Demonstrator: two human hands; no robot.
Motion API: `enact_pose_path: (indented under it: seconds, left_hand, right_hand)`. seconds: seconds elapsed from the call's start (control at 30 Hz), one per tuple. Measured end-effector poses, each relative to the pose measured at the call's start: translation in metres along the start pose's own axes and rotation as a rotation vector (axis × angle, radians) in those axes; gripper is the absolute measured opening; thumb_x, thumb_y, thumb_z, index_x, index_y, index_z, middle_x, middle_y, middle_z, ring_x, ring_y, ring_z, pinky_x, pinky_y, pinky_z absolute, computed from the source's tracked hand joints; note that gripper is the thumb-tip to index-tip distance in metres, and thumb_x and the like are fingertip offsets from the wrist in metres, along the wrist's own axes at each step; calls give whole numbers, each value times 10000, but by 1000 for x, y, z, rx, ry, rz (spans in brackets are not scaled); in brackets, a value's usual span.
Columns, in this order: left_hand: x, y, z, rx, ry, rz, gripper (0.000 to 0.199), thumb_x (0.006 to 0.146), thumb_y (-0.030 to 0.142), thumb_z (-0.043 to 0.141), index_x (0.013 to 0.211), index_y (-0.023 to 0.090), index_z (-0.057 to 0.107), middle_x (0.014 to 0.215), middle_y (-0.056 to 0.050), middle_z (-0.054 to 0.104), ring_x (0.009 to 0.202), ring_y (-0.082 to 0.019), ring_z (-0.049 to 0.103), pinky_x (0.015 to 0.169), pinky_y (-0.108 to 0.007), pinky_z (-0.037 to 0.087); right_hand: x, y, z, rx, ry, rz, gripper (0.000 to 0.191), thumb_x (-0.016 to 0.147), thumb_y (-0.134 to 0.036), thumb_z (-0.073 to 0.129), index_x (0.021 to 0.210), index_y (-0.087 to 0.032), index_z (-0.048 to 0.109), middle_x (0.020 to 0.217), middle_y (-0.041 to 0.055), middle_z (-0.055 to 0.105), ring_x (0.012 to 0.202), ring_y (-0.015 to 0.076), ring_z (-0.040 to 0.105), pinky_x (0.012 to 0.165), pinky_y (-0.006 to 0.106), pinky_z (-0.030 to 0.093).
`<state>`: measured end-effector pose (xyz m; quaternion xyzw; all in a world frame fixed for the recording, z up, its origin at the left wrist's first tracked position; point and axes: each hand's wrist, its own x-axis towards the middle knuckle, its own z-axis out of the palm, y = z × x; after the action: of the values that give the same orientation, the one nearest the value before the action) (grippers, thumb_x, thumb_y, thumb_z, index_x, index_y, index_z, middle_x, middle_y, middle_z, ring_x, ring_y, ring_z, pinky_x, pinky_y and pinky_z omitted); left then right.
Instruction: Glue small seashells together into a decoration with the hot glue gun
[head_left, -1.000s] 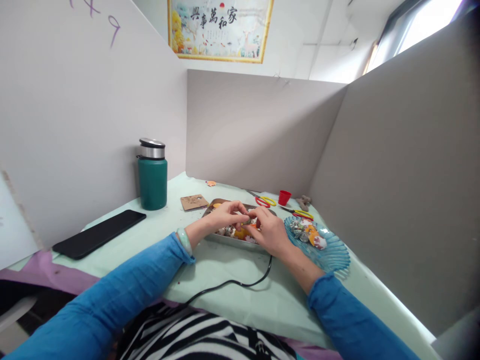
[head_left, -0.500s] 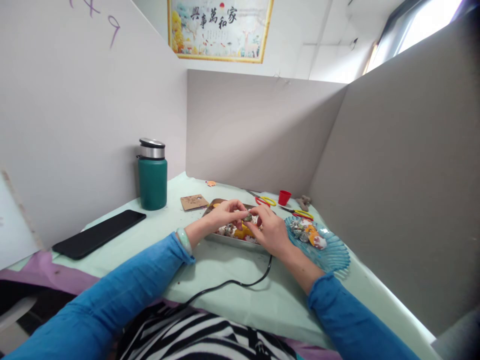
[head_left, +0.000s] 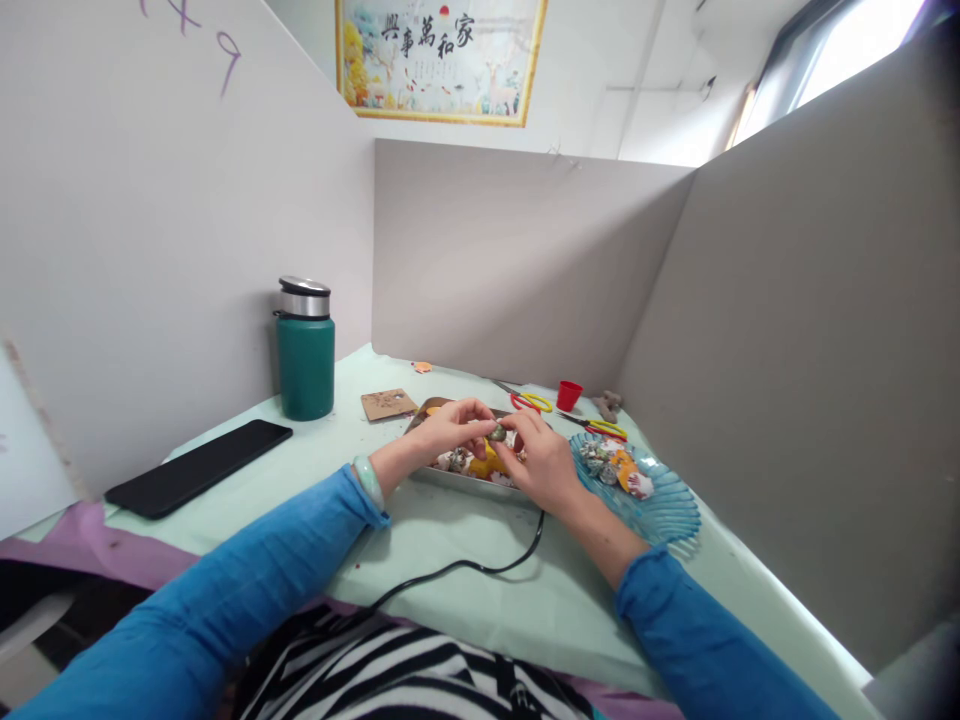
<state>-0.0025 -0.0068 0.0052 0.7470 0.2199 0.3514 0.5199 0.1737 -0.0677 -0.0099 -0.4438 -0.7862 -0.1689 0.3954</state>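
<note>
Greenish object point(head_left: 498, 434) pinched between left fingers point(head_left: 472, 408) and right fingers point(head_left: 523, 422), 家和萬事興 point(head_left: 427, 32) on framed picture point(head_left: 442, 80).

Sm. roundish obj. point(head_left: 496, 432), greyish-green, sl. shiny, held btwn L hand point(head_left: 453, 430) & R hand point(head_left: 543, 460), above metal tray point(head_left: 465, 483)

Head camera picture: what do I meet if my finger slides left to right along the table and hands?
Flat black rectangular slab, green cylindrical bottle with a silver-coloured top, flat brown square card, bare left hand, small greenish rounded piece, bare right hand, blue scalloped see-through plate.
</note>
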Motion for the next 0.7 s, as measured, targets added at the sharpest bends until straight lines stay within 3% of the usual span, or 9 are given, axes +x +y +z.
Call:
enact_pose_path:
  seconds: [0.7]
  left_hand:
    - [0, 3, 2, -1, 55, -14, 394, 738, 487, 611, 887, 126, 561, 579, 9, 575, 530, -100, 581, 513, -195, 412]
  right_hand:
    - [-1, 1, 2, 41, 2, 15, 176, 842, -282, 509, 986, -191, 552, 915, 64, 586, 726, 163, 547, 671, 277, 426]
